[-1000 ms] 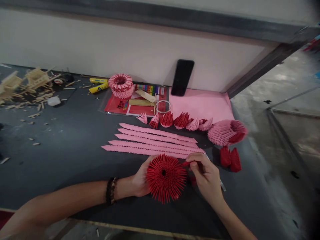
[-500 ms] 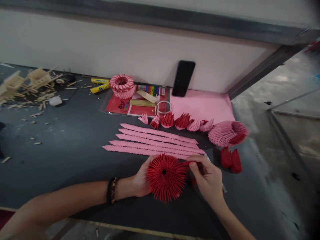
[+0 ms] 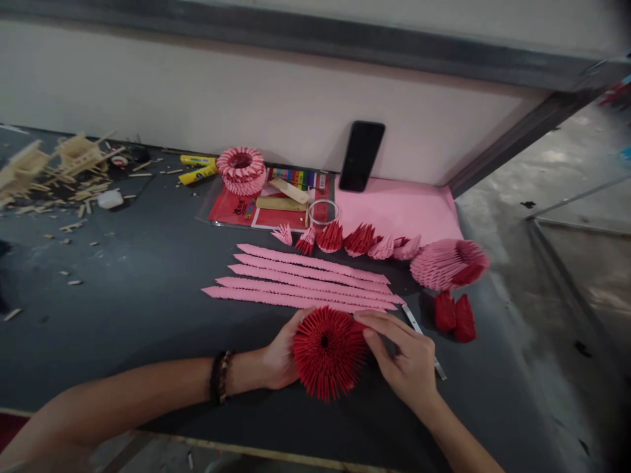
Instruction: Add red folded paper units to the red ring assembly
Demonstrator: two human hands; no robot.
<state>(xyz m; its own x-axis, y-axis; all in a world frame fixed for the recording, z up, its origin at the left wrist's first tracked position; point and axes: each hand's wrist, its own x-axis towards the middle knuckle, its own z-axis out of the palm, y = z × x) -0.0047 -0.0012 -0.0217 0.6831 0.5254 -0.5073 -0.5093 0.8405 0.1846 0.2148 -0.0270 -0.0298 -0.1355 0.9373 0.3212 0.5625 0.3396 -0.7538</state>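
Note:
A round red 3D-origami piece (image 3: 325,364), built of many folded-paper spikes around a small dark centre hole, is held low over the table. My left hand (image 3: 283,351) is closed around its left side, with some fingers hidden behind it. At its right rim, my right hand (image 3: 407,358) pinches, thumb and forefinger touching the red spikes; the small folded-paper piece in that pinch is mostly hidden. Pink folded-paper strips (image 3: 300,279) lie side by side just beyond my hands. A silver metal strip (image 3: 413,320) lies partly under my right hand.
Two red paper bundles (image 3: 454,316) and a pink paper bowl shape (image 3: 446,263) sit to the right. A row of small paper clusters (image 3: 359,240) stands behind the strips. Farther back are a phone (image 3: 362,156), a pink-and-red ring (image 3: 240,172), glue tubes (image 3: 198,172) and wooden scraps (image 3: 79,154).
My right hand has moved slightly left, bringing the small red paper piece against the rim. The round red piece has tilted and shifted a little; more of the metal strip shows.

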